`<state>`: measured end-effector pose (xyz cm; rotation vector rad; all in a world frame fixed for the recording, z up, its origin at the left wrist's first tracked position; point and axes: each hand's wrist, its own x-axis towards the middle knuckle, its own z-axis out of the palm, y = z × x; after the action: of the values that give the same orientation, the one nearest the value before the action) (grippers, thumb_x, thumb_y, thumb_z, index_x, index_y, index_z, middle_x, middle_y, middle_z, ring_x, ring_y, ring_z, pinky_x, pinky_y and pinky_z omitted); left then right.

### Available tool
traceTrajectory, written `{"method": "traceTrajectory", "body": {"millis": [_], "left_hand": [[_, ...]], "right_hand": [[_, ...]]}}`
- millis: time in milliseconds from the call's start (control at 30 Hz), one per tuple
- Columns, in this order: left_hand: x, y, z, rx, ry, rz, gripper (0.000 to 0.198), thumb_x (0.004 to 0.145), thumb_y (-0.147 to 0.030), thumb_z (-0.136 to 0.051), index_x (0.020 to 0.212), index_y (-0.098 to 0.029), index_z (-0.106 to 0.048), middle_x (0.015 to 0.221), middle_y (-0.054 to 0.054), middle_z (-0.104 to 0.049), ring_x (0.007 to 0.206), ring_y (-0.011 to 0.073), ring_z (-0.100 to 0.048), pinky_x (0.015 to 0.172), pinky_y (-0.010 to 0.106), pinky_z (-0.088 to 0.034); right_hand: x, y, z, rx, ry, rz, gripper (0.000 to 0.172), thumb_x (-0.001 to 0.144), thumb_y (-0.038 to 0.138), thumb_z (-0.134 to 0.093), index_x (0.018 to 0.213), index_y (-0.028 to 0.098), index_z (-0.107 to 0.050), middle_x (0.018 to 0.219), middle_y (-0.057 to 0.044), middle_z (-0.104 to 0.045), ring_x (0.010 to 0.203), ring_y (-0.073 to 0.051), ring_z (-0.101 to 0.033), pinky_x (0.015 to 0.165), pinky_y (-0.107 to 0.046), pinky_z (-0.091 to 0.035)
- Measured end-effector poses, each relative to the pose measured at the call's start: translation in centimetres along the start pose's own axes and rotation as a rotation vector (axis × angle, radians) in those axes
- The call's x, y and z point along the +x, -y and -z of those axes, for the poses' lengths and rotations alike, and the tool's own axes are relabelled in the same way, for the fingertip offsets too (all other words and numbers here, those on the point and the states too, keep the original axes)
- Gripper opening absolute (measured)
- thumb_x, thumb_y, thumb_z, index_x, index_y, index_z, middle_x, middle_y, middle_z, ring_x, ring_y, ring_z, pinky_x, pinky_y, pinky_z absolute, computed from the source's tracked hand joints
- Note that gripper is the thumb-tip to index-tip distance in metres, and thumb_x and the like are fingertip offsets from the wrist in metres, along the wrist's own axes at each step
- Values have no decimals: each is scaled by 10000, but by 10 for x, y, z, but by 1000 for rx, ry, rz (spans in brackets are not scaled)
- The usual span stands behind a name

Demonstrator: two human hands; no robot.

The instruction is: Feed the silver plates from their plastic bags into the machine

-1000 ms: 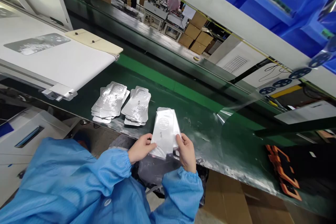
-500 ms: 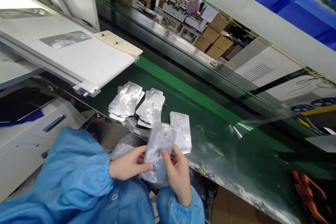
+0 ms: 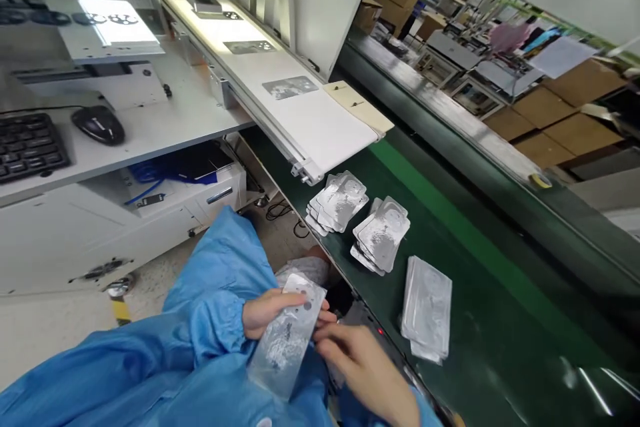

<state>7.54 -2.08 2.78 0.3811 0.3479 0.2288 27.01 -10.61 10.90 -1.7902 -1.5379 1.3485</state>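
Note:
My left hand is closed on a thin, shiny phone back panel with round camera holes at its top, held tilted above my lap. The thumb lies on its face near the holes, with fingers showing past the far edge. Beside the panel's right edge is my right hand, its thumb and fingers drawn together; what they pinch, if anything, is hidden. On the green belt lie two fanned piles of similar panels, a left pile and a middle pile. Nearer me on the right sits a neater stack.
A white conveyor carrying separate panels ends above the green belt. To the left, a desk holds a black mouse and a keyboard. A white cabinet stands below. Cardboard boxes are beyond the belt.
My view has swung left, bringing the desk in. The panel has come from beside the neat stack toward my lap. My right hand has shifted from its face to its edge.

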Motion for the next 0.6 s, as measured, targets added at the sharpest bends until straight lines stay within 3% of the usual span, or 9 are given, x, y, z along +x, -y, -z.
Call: {"method": "traceTrajectory", "body": {"millis": [33,100,167,333,467,600], "left_hand": [[-3,6,1,-36,6,1,568,815,-535,-784,1193,-120,-700,984,147,-787,990,293,-754,937,430,-567],[-8,15,2,-79,42,-6,598,796,-556,-805,1207,-138,-686,888,91,-762,835,263,-756,846,442,-599],[-14,21,3,-73,88,7,592,792,-567,-812,1192,-148,-690,851,55,-730,751,236,-734,784,442,-609],[-24,29,8,-9,148,90,576,742,-596,-837,1133,-185,-732,835,27,-703,727,231,-717,799,469,-597],[-26,23,12,71,181,72,616,668,-673,-839,1110,-246,-787,824,29,-724,661,204,-691,771,402,-566],[-29,-3,12,160,113,26,609,542,-631,-897,1035,-281,-831,844,28,-771,731,183,-654,783,319,-508]], "right_hand": [[-3,3,13,-34,-46,-22,379,925,589,-654,892,237,-788,771,-34,-741,704,-220,-671,640,-293,-507],[-1,11,32,-53,-277,-39,421,958,604,-595,1053,231,-766,860,-68,-748,776,-241,-688,678,-318,-527],[11,22,35,-20,-431,-11,448,953,605,-603,1131,213,-726,916,-91,-737,825,-250,-685,711,-335,-547],[59,50,13,-25,-53,59,274,882,471,-739,864,200,-715,750,-10,-647,676,-159,-571,610,-258,-467],[78,73,15,-76,91,72,173,871,361,-730,830,195,-701,727,9,-616,645,-136,-527,568,-229,-411],[88,105,24,-219,179,119,124,920,295,-644,851,203,-689,721,8,-645,646,-142,-553,594,-237,-411]]}}
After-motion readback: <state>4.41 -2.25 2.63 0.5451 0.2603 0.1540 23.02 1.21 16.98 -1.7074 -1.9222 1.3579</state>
